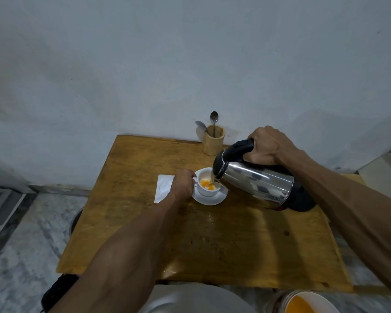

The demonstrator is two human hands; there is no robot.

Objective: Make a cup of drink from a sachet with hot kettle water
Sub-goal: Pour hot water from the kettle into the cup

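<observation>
A white cup (207,192) stands on a white saucer (210,199) in the middle of the wooden table (212,240). Orange and white powder turning wet shows inside the cup. My left hand (182,185) grips the cup's handle on its left side. My right hand (268,145) is closed on the black handle of a steel kettle (257,184), which is tilted to the left with its spout over the cup's rim; a thin stream of water falls into the cup. A white sachet (164,188) lies flat just left of my left hand.
A wooden holder (213,143) with two spoons stands at the table's far edge by the wall. A white container of orange liquid (303,303) sits on the floor at the lower right. Marble floor surrounds the table.
</observation>
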